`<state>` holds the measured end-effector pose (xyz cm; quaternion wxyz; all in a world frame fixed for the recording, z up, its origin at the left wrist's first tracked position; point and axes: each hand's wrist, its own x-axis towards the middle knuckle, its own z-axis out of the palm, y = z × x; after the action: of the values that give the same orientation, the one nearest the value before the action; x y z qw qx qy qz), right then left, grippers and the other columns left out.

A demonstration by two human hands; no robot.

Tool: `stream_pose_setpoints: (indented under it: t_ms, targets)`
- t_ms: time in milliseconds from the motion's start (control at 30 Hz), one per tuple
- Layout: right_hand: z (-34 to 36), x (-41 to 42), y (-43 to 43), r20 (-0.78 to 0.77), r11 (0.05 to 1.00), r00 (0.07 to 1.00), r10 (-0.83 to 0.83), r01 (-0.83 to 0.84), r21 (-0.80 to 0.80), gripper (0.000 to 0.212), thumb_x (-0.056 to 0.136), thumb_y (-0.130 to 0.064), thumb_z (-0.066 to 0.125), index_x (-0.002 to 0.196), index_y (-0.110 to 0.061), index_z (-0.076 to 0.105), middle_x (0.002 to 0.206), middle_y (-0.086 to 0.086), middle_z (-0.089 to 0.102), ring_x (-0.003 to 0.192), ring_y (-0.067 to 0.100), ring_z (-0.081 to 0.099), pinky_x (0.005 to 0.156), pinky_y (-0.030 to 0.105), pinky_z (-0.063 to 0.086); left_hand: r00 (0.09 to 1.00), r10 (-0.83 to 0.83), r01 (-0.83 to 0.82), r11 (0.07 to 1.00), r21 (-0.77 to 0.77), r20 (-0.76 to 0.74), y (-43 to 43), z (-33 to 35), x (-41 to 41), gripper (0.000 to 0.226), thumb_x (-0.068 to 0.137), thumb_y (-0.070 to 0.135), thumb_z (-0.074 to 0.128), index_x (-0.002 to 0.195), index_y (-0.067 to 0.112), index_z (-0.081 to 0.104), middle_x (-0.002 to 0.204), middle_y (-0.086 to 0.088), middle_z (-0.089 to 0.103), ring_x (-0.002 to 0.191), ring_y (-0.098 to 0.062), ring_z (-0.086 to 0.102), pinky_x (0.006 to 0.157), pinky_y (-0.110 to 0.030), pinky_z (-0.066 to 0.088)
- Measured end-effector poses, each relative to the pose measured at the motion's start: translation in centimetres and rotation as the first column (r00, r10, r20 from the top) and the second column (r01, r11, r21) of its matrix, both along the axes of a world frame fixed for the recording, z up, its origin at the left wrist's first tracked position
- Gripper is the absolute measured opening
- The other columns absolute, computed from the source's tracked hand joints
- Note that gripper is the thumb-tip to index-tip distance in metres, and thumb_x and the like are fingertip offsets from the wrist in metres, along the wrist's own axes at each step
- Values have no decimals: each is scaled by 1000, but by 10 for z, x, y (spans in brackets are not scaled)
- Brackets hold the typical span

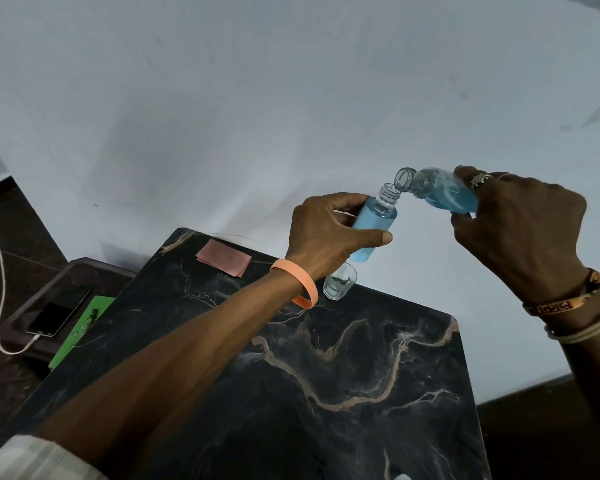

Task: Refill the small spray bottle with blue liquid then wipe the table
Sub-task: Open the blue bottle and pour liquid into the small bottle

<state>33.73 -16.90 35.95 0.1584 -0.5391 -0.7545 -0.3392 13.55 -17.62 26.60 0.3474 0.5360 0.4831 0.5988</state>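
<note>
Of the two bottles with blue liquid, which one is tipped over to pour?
The bottle in the right hand, the larger bottle: it lies almost level, mouth toward the other. The small bottle in the left hand leans only slightly, mouth up.

The left hand (329, 233) is bare, with an orange band (300, 285) loose on its wrist and a pale rolled sleeve (39, 459) at the elbow. The right hand (520, 230) wears a silver ring (478, 179) (flower-shaped top), and its wrist carries an orange printed band (565, 303) beside whitish threads (582, 332).
</note>
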Motion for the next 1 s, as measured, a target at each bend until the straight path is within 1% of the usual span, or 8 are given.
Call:
stream_pose_setpoints:
  t_ms: [200, 367, 467, 600, 733, 867, 933, 1000]
  targets:
    - [0, 2, 1, -14, 1000, 1000, 17, -17, 16, 44, 77, -14, 72, 121, -13, 68, 84, 19, 71, 67, 43, 64, 58, 29, 25, 1000, -11, 12, 1000, -6, 10, -1, 2, 0, 48, 58, 31, 94, 101, 29, 74, 91, 17, 74, 79, -1, 71, 68, -18, 58]
    - [-6, 3, 1, -104, 999, 993, 47, -48, -8, 41, 74, -17, 77, 115, -13, 72, 76, 21, 69, 60, 46, 60, 58, 32, 31, 1000, -15, 15, 1000, -13, 25, -2, 2, -1, 51, 58, 28, 94, 104, 24, 75, 94, 12, 76, 80, -3, 72, 70, -22, 60]
    - [-11, 4, 0, -148, 997, 988, 53, -62, -53, 41, 75, -25, 78, 115, -18, 72, 73, 21, 68, 63, 46, 60, 60, 35, 34, 999, -11, 11, 1000, -13, 31, -2, 0, -1, 50, 57, 27, 94, 103, 23, 75, 92, 12, 76, 78, -4, 72, 67, -19, 58]
    - [-19, 6, 0, -172, 993, 984, 47, -65, -100, 42, 77, -34, 75, 118, -24, 70, 74, 18, 68, 68, 45, 60, 61, 34, 35, 1000, -14, 14, 1000, -19, 22, -2, -2, -1, 49, 57, 27, 94, 103, 24, 75, 91, 13, 76, 78, -4, 72, 68, -21, 59]
    - [-21, 7, -1, -184, 993, 981, 65, -82, -83, 42, 77, -32, 76, 117, -23, 71, 72, 18, 67, 66, 44, 60, 60, 33, 34, 999, -25, 26, 999, -29, 28, -2, -4, -1, 50, 58, 25, 94, 104, 23, 75, 92, 12, 76, 79, -4, 72, 68, -21, 59]
    - [-25, 8, 1, -193, 992, 978, 81, -98, -81, 41, 76, -32, 77, 115, -22, 72, 71, 16, 67, 65, 43, 60, 60, 32, 34, 1000, -20, 20, 999, -25, 24, -2, -5, -1, 48, 58, 25, 94, 102, 24, 75, 88, 15, 75, 76, -2, 72, 64, -16, 56]
    - [-29, 8, 3, -203, 992, 976, 74, -94, -88, 40, 75, -34, 76, 114, -24, 72, 69, 14, 66, 64, 42, 59, 60, 31, 33, 1000, -17, 17, 999, -29, 9, -2, -6, -2, 50, 57, 26, 94, 104, 23, 75, 90, 14, 75, 76, -1, 72, 65, -18, 57]
    - [-38, 6, 4, -234, 988, 970, 59, -90, -124, 39, 74, -37, 75, 111, -26, 72, 69, 11, 67, 65, 40, 59, 60, 31, 36, 1000, -10, 10, 999, -32, -6, -1, -9, -4, 50, 56, 26, 94, 103, 23, 75, 90, 13, 75, 76, -2, 72, 67, -20, 59]
